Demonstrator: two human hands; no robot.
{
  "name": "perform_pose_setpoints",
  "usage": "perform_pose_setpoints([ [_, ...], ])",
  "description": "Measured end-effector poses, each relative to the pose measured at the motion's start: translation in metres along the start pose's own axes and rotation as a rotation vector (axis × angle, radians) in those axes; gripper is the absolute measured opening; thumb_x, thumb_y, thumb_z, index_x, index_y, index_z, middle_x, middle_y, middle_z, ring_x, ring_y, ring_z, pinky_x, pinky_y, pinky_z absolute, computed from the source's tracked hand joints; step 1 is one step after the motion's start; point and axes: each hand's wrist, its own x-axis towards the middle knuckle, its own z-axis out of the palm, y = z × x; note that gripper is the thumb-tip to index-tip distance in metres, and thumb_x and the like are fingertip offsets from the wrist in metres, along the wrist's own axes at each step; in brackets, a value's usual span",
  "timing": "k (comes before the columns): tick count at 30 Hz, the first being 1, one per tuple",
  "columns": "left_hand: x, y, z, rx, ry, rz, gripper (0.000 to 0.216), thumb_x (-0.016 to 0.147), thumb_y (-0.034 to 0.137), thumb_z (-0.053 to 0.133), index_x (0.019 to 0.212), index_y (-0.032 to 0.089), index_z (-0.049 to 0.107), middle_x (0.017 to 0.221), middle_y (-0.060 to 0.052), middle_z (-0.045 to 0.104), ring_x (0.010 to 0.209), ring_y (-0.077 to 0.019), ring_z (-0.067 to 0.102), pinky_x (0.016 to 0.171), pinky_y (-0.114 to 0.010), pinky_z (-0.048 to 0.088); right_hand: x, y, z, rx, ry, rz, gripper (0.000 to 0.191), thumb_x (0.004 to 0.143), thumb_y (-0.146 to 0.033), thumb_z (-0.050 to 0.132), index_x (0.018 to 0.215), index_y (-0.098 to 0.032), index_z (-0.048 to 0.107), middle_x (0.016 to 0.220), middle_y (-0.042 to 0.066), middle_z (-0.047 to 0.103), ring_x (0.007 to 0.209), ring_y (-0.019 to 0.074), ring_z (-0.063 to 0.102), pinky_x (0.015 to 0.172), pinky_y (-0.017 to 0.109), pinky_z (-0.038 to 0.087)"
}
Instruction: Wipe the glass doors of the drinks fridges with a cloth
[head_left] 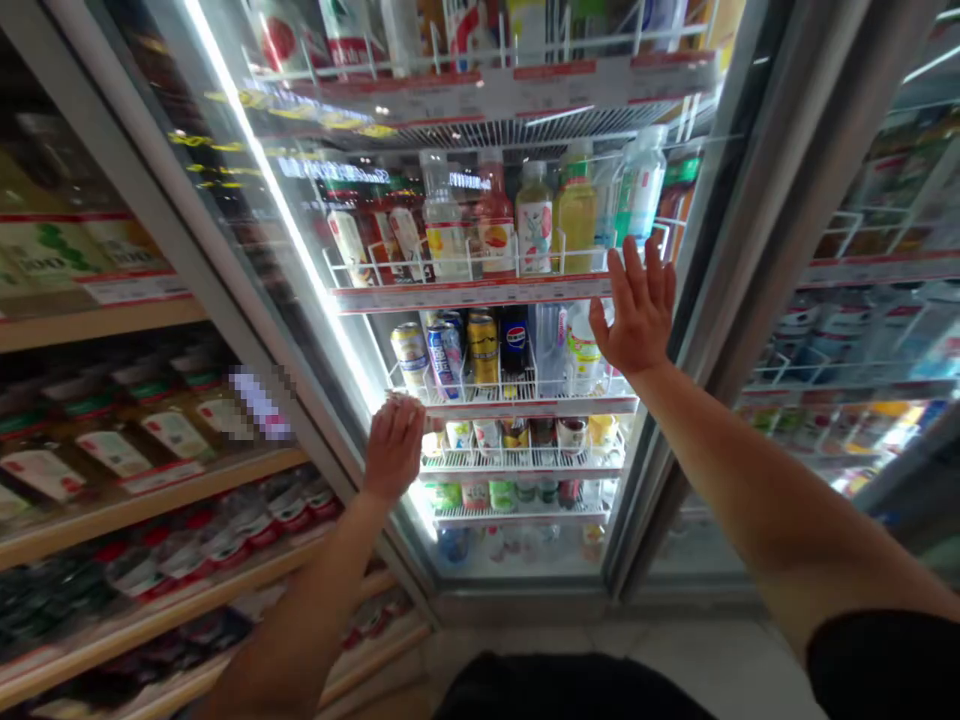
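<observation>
I stand before an open drinks cooler. My left hand reaches to the left end of the can shelf, its fingers curled at the shelf's edge; what they hold, if anything, is hidden. My right hand is raised with fingers spread, its back toward me, in front of the right end of the bottle shelf. It holds nothing. Several cans stand on the shelf between my hands, with bottles on the shelf above.
The cooler's glass door is swung open to the left, over wooden shelves of bottles. A metal door frame rises on the right, with another closed cooler beyond. Lower wire shelves hold small cups.
</observation>
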Motion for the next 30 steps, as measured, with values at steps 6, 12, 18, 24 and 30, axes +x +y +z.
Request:
perform_pose_setpoints([
  [6, 0.069, -0.01, -0.013, 0.063, 0.188, -0.075, 0.077, 0.103, 0.021, 0.05, 0.165, 0.032, 0.005, 0.169, -0.011, 0.019, 0.157, -0.0296, 0.014, 0.125, -0.059, 0.027, 0.0, 0.0, -0.001, 0.03, -0.028, 0.009, 0.064, 0.101, -0.042, 0.037, 0.161, -0.023, 0.029, 0.163, 0.01, 0.038, 0.156, 0.0328, 0.022, 0.124, 0.063, 0.021],
  [12, 0.094, 0.029, -0.004, 0.004, 0.185, 0.01, 0.07, 0.104, 0.019, 0.044, 0.165, 0.026, 0.009, 0.168, -0.014, 0.021, 0.157, -0.031, 0.01, 0.125, -0.06, 0.026, 0.0, 0.001, 0.0, 0.021, -0.01, -0.008, 0.063, 0.101, -0.041, 0.037, 0.161, -0.021, 0.031, 0.162, 0.01, 0.039, 0.156, 0.0318, 0.023, 0.123, 0.063, 0.022],
  [18, 0.176, 0.062, -0.008, -0.115, 0.218, 0.06, 0.063, 0.105, 0.02, 0.04, 0.164, 0.023, 0.017, 0.162, -0.014, 0.037, 0.157, -0.0277, 0.016, 0.128, -0.056, 0.023, -0.003, 0.003, 0.001, 0.064, -0.045, -0.048, 0.063, 0.102, -0.039, 0.035, 0.162, -0.02, 0.028, 0.163, 0.011, 0.038, 0.156, 0.0292, 0.023, 0.125, 0.058, 0.022],
  [24, 0.236, 0.114, -0.002, -0.13, 0.192, 0.168, 0.058, 0.105, 0.017, 0.035, 0.162, 0.021, 0.023, 0.165, -0.012, 0.032, 0.158, -0.0219, 0.009, 0.129, -0.051, 0.023, -0.007, 0.008, -0.003, 0.129, -0.171, -0.239, 0.066, 0.101, -0.051, 0.038, 0.16, -0.022, 0.032, 0.164, 0.008, 0.037, 0.156, 0.0264, 0.025, 0.126, 0.052, 0.024],
  [30, 0.264, 0.154, 0.012, -0.187, 0.046, 0.386, 0.058, 0.102, 0.01, 0.03, 0.157, 0.027, 0.036, 0.171, -0.002, 0.015, 0.156, -0.0222, -0.008, 0.128, -0.049, 0.025, -0.01, 0.012, -0.003, 0.154, -0.245, -0.312, 0.064, 0.1, -0.054, 0.042, 0.156, -0.023, 0.041, 0.16, 0.007, 0.043, 0.154, 0.0244, 0.029, 0.125, 0.048, 0.027],
])
